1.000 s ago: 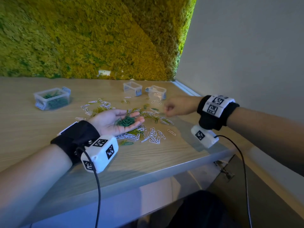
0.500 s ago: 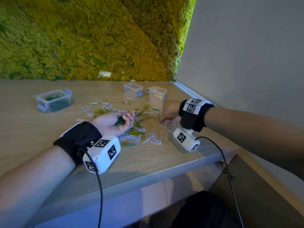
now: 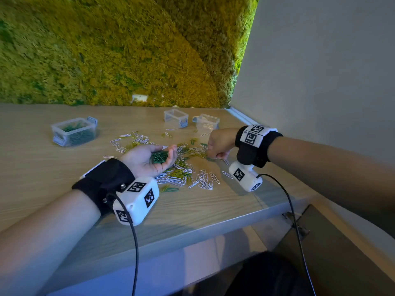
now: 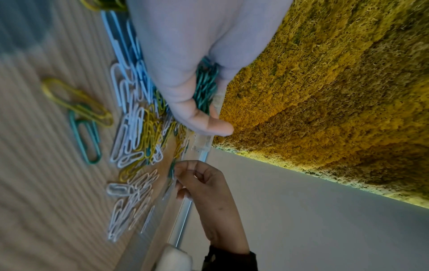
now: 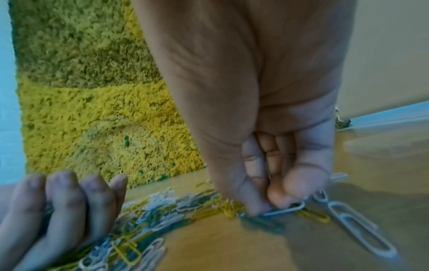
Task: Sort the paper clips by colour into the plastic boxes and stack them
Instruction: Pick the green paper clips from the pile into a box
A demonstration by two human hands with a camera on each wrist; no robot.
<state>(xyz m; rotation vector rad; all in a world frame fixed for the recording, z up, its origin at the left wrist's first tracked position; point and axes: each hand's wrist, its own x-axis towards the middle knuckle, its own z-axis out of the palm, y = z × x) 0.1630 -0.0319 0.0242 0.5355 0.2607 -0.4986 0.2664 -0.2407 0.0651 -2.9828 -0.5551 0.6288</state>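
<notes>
Three boxes (image 3: 73, 131) on the table (image 3: 42, 167) in the head view: one at far left part-filled with green clips, two clear ones (image 3: 175, 118) (image 3: 207, 121) side by side near the moss wall (image 3: 106, 50). Between them and the near edge, a loose pile (image 3: 186, 167) of white, yellow and green clips. Left hand (image 3: 149, 158) palm up over the pile's left part, fingers curled into a cup around a bunch of green clips (image 3: 159, 157). Right hand (image 3: 219, 144) knuckles up at the pile's right edge, fingertips down among the clips. Black straps and white camera pods on both wrists.

Left wrist view, blurred: thumb and curled fingers of the left hand (image 4: 185, 73) closed round the green clips (image 4: 205, 86). Beside it on the table, white, yellow and a single green clip (image 4: 84, 135). Beyond, the right hand (image 4: 204, 185) with thumb and forefinger pinched on something thin and greenish at the pile's edge.

Right wrist view, also blurred: right hand (image 5: 260, 128) pointing down, thumb and fingertips (image 5: 277, 197) pressed together at table level on a clip (image 5: 282, 210); colour hard to tell, pale or blue-green. Large white clips (image 5: 357, 225) just right of it, a yellow one (image 5: 313, 215) close by. At lower left, four curled fingers (image 5: 62, 198) of the left hand above the pile.
</notes>
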